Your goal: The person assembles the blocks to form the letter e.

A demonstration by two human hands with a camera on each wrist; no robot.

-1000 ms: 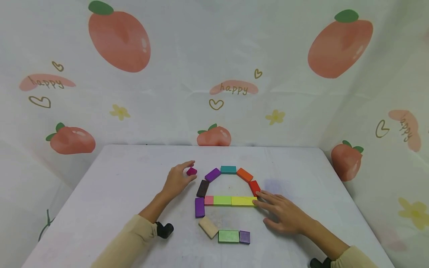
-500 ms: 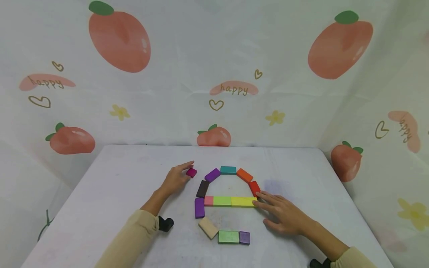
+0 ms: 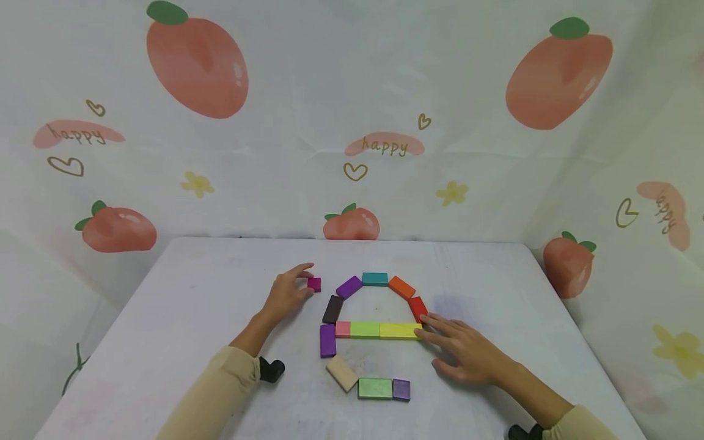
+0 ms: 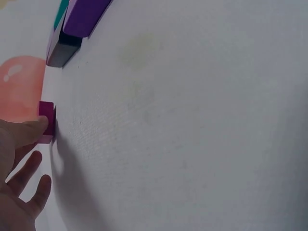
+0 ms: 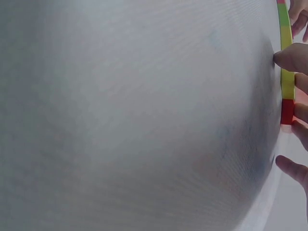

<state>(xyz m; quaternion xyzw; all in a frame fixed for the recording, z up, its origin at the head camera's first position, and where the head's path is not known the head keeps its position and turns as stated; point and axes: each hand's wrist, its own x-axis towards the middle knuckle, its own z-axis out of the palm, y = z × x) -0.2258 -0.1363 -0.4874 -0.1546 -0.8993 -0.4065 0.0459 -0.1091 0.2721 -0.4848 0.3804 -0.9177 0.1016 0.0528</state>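
My left hand (image 3: 287, 294) pinches a small magenta block (image 3: 315, 285) between thumb and fingers, left of the arch of blocks. In the left wrist view the thumb lies against the face of that magenta block (image 4: 46, 111), which is at the table surface. My right hand (image 3: 464, 351) is spread low over the table, its fingertips at the red block (image 3: 418, 308) and the right end of the yellow block (image 3: 400, 331). A purple block (image 3: 349, 287), a teal block (image 3: 375, 279), an orange block (image 3: 402, 286) and a black block (image 3: 332, 310) complete the arch's curve.
Left of the yellow block lie a lime block (image 3: 365, 330) and a pink block (image 3: 343, 329). Nearer me are another purple block (image 3: 327, 341), a tan block (image 3: 342, 373), a green block (image 3: 375, 388) and a small violet block (image 3: 401, 390). A printed cloth hangs behind the white table (image 3: 231, 263).
The magenta block has turned from a slanted to a squared position and shifted slightly down. My left hand drew back a little leftward with it. The right hand has kept its place.
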